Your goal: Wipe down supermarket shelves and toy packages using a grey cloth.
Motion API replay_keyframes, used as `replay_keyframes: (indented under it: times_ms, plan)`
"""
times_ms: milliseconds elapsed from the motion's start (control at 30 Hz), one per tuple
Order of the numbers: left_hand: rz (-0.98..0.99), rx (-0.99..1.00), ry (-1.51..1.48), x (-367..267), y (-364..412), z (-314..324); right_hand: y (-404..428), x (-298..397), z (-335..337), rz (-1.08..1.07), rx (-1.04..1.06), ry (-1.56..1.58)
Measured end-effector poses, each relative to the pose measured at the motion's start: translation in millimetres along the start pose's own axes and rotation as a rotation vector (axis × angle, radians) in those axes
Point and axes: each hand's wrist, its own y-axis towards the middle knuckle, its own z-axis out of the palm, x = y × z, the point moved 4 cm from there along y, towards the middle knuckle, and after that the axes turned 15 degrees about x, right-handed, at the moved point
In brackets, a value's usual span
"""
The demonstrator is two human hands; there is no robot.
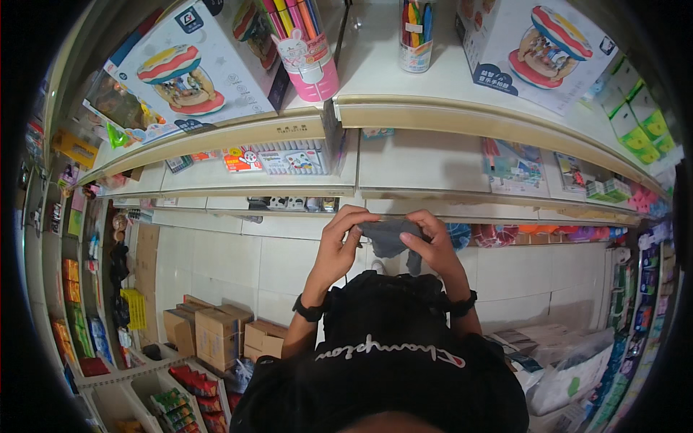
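A dark grey cloth (391,238) is stretched between my two hands, in front of my chest. My left hand (341,241) pinches its left corner between thumb and fingers. On the other side, my right hand (431,241) grips the cloth with the thumb on top, and a loose end hangs below it. Both hands are close to the front edge of a lower shelf (476,211). Higher up stand a pink-based tub of felt-tip pens (311,70) and a clear tub of crayons (417,48).
Boxed toys (184,81) and another toy box (547,54) stand on the upper shelf. Marker sets (292,161) lie one level down. Cardboard boxes (216,335) are on the floor behind me to the left, and plastic-wrapped packs (568,373) lie behind to the right.
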Motion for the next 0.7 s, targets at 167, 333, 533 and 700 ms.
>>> replay_keyframes:
  times_ms: [167,333,533,700]
  plan:
    - [0.051,-0.015,0.216,-17.9,3.2,-3.5,-4.3,4.0,-5.3,-0.024,0.003,0.03]
    - [0.077,-0.074,0.545,2.9,-2.3,-5.0,-4.2,11.1,-3.8,-0.074,0.067,0.0]
    - [0.065,-0.151,0.463,13.5,-4.1,3.4,-8.8,16.6,-5.6,-0.112,-0.08,-0.064]
    - [0.002,-0.018,0.027,18.5,-3.4,-1.0,-9.1,25.4,-15.6,-0.156,0.075,-0.232]
